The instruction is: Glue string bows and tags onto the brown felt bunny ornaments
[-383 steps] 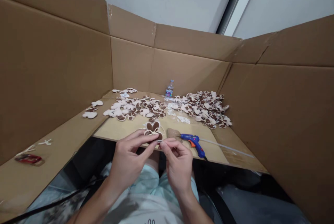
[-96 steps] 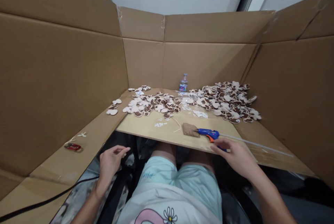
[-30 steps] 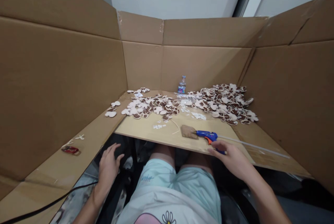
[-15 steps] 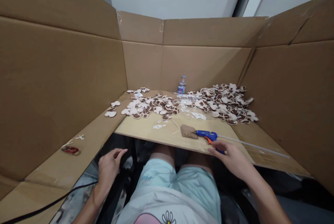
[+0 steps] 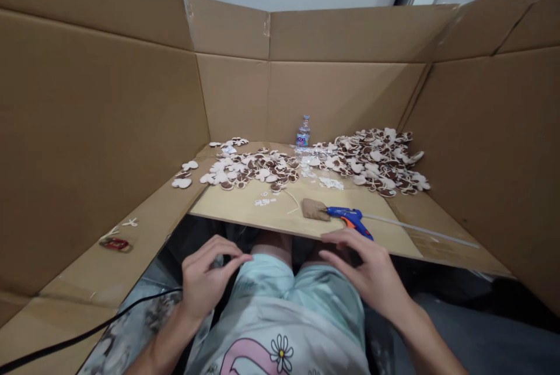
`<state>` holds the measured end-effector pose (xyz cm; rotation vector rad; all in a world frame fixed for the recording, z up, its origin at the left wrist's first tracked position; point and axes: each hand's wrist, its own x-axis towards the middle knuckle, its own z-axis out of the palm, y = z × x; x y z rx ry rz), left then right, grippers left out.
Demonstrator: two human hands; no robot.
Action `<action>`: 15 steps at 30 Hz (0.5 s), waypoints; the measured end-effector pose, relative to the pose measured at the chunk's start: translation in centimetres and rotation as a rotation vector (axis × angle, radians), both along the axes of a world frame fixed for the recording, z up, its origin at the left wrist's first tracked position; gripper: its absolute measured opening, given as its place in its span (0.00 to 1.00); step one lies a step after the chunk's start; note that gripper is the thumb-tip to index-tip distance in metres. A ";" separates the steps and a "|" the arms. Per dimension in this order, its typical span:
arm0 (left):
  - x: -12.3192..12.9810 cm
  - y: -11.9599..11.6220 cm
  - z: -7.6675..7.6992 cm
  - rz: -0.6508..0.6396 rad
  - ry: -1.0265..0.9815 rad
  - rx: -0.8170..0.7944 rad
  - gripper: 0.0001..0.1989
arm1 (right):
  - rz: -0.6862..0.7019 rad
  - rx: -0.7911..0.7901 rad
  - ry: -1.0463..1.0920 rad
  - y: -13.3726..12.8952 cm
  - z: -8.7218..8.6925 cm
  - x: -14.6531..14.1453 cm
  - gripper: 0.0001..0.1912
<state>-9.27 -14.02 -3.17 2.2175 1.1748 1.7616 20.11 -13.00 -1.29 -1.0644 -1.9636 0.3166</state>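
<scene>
My left hand [image 5: 210,273] hovers over my lap at the left, thumb and fingertips pinched together. Whatever it holds, if anything, is too small to make out. My right hand [image 5: 365,261] is above my right thigh, by the board's front edge, with thumb and fingers apart and nothing between them. Just beyond it a blue glue gun [image 5: 347,216] with an orange trigger lies on its side. Its nozzle rests at a brown pad [image 5: 315,210], and a long glue stick [image 5: 420,227] sticks out of its back. A thin cream cord [image 5: 294,203] lies left of the pad.
Brown-and-white bow-shaped pieces lie in a left pile [image 5: 258,169] and a higher right pile [image 5: 380,159]. A plastic bottle [image 5: 303,133] stands behind them. Small white pieces [image 5: 265,202] lie on the wooden board [image 5: 245,211]. A red cutter [image 5: 116,244] is at the left. Cardboard walls [image 5: 345,92] surround the table.
My right hand has come off the glue gun's handle and moved left, over my lap. My left hand has moved right, still pinched. The view has tipped slightly downward.
</scene>
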 end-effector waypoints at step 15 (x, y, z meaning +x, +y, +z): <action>5.0 -2.8 4.8 -0.446 0.303 0.218 0.04 | 0.430 0.125 0.191 -5.3 1.1 -3.6 0.18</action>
